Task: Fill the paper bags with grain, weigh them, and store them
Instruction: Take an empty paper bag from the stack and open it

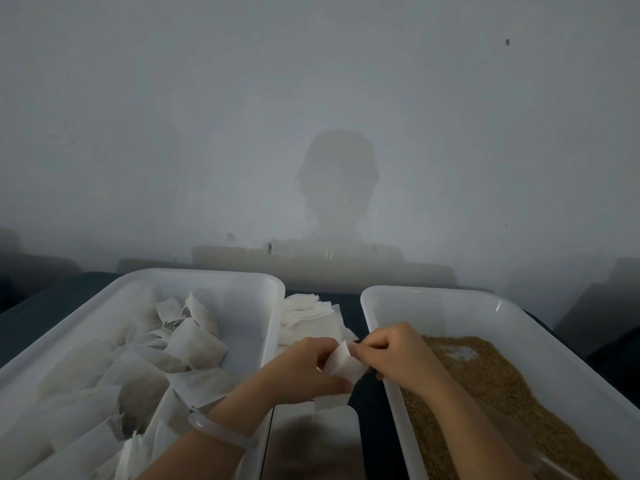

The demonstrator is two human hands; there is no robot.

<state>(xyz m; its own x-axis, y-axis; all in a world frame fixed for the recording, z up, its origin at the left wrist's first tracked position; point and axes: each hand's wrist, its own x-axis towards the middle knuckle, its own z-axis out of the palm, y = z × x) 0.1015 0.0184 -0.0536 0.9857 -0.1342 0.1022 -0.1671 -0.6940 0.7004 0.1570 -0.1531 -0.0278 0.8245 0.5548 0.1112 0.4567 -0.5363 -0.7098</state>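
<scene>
Paper bag [341, 365], small, white, unfilled, pinched between both hands above the dark gap between the two tubs. No writing readable anywhere. Left hand [304, 370] gripping its lower edge with thumb and fingers; pale bangle [221, 433] on that wrist. Right hand [398, 355] nipping the top corner with fingertips. Grey scale platform [315, 445] directly below, near edge. Left tub [194, 275] holding filled, tied bags [138, 368]. Right tub [433, 292] holding brown grain [491, 382]. Stack of flat empty bags [311, 313] farther back between tubs. Shadow on wall [337, 181] beyond.
</scene>
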